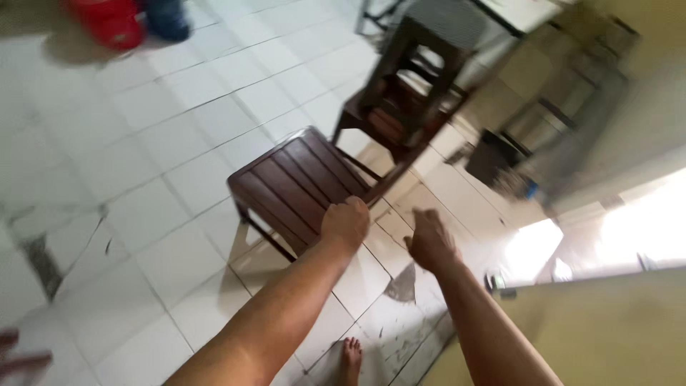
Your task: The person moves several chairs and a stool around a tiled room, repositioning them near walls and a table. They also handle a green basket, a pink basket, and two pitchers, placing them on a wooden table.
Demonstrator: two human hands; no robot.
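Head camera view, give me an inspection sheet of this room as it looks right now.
Surface: white tiled floor, some tiles cracked.
Job's things: dark brown slatted stool, upright; more dark stools behind it.
Clutter: red and blue objects at far edge, blurred.
Grippers: left hand closed on the stool's near edge; right hand beside it, apart, fingers curled.
Cables: nothing seen.
Surroundings: bare foot below; yellowish wall at right.

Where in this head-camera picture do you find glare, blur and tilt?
Head view: glare whitens the floor tiles at right; motion blur smears the stacked stools and both hands, left hand and right hand; the whole frame leans, so the dark wooden stool looks tilted.
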